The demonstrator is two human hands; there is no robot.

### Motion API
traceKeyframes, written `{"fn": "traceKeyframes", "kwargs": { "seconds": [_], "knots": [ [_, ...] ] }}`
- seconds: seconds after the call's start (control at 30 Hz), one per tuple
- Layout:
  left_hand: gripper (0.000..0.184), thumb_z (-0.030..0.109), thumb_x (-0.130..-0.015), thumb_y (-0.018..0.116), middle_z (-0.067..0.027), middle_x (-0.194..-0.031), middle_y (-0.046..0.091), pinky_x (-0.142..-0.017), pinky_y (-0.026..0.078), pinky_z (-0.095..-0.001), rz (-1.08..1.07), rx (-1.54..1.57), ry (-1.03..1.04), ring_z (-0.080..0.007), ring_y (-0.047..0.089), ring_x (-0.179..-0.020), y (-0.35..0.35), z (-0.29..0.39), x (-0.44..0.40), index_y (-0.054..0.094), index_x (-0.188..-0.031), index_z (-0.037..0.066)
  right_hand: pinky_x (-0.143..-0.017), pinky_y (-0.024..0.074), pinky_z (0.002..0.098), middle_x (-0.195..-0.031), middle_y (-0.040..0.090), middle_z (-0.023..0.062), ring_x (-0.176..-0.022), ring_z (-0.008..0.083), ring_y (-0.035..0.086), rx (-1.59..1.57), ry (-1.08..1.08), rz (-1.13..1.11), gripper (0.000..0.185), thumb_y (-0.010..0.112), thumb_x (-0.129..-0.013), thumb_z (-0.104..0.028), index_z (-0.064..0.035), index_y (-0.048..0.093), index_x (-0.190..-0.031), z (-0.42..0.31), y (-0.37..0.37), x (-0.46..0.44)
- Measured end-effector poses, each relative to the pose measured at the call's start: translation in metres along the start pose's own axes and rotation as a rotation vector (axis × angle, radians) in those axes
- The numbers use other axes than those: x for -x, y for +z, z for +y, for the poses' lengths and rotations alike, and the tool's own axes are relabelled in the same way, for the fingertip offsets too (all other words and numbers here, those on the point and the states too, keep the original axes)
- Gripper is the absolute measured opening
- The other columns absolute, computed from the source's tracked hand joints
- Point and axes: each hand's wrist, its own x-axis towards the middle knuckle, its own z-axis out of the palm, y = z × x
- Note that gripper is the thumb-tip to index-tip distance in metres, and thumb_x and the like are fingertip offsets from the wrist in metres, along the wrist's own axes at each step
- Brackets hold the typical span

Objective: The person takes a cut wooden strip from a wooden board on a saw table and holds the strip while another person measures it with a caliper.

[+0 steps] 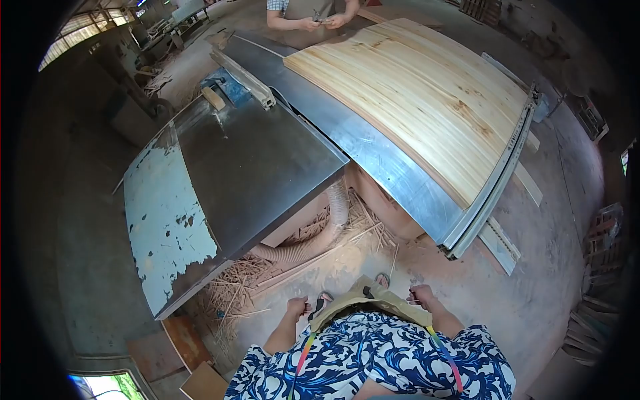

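My left hand (298, 307) hangs beside the left edge of my tan apron (373, 301), with its fingers curled closed. On the other side, my right hand (421, 295) is also closed, near the apron's right edge. What either hand holds, if anything, is too small to make out. Neither touches the sliding table saw in front of me. A large pale wooden panel (427, 93) lies flat on the saw's metal sliding table (373, 150), out of reach of both hands.
The saw's dark fixed tabletop (253, 153) stands to the left, with a blue guard block (233, 90) and a fence rail (243, 77). A ribbed hose (337, 213) and scattered wood offcuts (233, 287) lie below. Across the saw stands another person (310, 23), hands together.
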Motion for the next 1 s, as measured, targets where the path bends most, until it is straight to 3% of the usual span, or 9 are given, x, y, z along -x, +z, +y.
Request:
{"fn": "traceKeyframes", "kwargs": {
  "seconds": [0.27,0.43,0.57,0.67,0.8,0.83,0.87,0.93,1.0],
  "knots": [
    [0.024,0.024,-0.086,0.058,-0.0093,-0.075,0.063,-0.048,0.049,-0.0318,0.007,-0.037,-0.013,-0.0201,0.063,-0.06,0.004,0.013,0.0,0.059,-0.093,0.001,-0.046,0.0492,0.0317,-0.062,0.055,0.0092,-0.053,0.0211,0.058,-0.045,-0.05,-0.007,0.015,0.054,-0.084,-0.01,0.0024,0.059,-0.077,0.008,-0.007,-0.015],
    [0.023,0.024,-0.086,0.057,-0.0093,-0.076,0.063,-0.048,0.049,-0.0322,0.024,-0.042,-0.008,-0.02,0.063,-0.06,0.012,0.028,0.001,0.059,-0.092,0.002,-0.046,0.0513,0.032,-0.06,0.052,0.0055,-0.052,0.0201,0.06,-0.021,-0.076,-0.026,0.011,0.058,-0.083,-0.012,-0.0028,0.053,-0.078,0.015,-0.021,-0.032],
    [0.024,0.025,-0.086,0.058,-0.0091,-0.077,0.063,-0.048,0.05,-0.0322,0.002,-0.073,0.02,-0.0197,0.063,-0.06,0.026,0.045,-0.008,0.059,-0.092,0.001,-0.046,0.0494,0.0353,-0.061,0.053,0.0058,-0.05,0.0177,0.056,0.185,-0.434,-0.134,0.009,0.059,-0.081,-0.011,-0.004,0.055,-0.078,0.033,-0.043,-0.076],
    [0.026,0.026,-0.085,0.058,-0.0091,-0.076,0.063,-0.048,0.05,-0.0317,-0.029,-0.13,0.082,-0.019,0.062,-0.059,0.039,0.061,-0.014,0.059,-0.092,0.001,-0.045,0.0447,0.0364,-0.061,0.053,0.0051,-0.048,0.0177,0.052,0.161,-0.226,0.02,0.005,0.059,-0.078,-0.01,-0.0058,0.056,-0.076,0.013,-0.048,-0.063],
    [0.031,0.031,-0.087,0.054,-0.0094,-0.073,0.061,-0.053,0.05,-0.0298,-0.046,-0.215,0.226,-0.0172,0.06,-0.059,0.063,0.082,-0.023,0.06,-0.089,0.001,-0.05,0.0419,0.0347,-0.067,0.054,0.006,-0.06,0.0166,0.052,0.132,-0.211,0.063,0.01,0.054,-0.08,-0.017,-0.0073,0.058,-0.078,0.032,-0.076,-0.1],
    [0.031,0.03,-0.088,0.051,-0.009,-0.071,0.06,-0.052,0.049,-0.0319,-0.179,-0.218,0.249,-0.0163,0.055,-0.054,0.058,0.063,-0.073,0.061,-0.085,0.001,-0.049,0.042,0.0342,-0.067,0.054,0.006,-0.059,0.0164,0.052,0.084,-0.189,0.038,0.01,0.054,-0.08,-0.016,-0.0071,0.058,-0.078,0.033,-0.076,-0.1],
    [0.029,0.028,-0.089,0.05,-0.0089,-0.07,0.06,-0.05,0.047,-0.0342,-0.129,-0.333,0.367,-0.0159,0.051,-0.051,0.058,0.072,-0.049,0.06,-0.082,0.002,-0.049,0.0421,0.0338,-0.067,0.055,0.006,-0.058,0.0163,0.052,0.046,-0.204,0.012,0.009,0.054,-0.08,-0.015,-0.0069,0.058,-0.079,0.028,-0.067,-0.109],
    [0.031,0.03,-0.088,0.052,-0.0095,-0.071,0.06,-0.051,0.048,-0.0332,0.093,-0.16,0.349,-0.0164,0.054,-0.054,0.013,0.081,-0.005,0.061,-0.084,0.001,-0.048,0.0423,0.033,-0.066,0.055,0.0059,-0.057,0.0161,0.053,0.039,-0.237,-0.05,0.008,0.054,-0.08,-0.014,-0.0065,0.058,-0.079,0.009,-0.054,-0.125],
    [0.036,0.034,-0.086,0.056,-0.0106,-0.073,0.062,-0.051,0.05,-0.0314,-0.008,-0.184,0.282,-0.0174,0.06,-0.059,0.068,0.093,-0.006,0.062,-0.086,-0.001,-0.047,0.0425,0.0321,-0.065,0.055,0.0058,-0.056,0.0158,0.053,0.026,-0.22,-0.045,0.007,0.055,-0.08,-0.013,-0.0061,0.058,-0.08,0.013,-0.057,-0.123]
  ]
}}
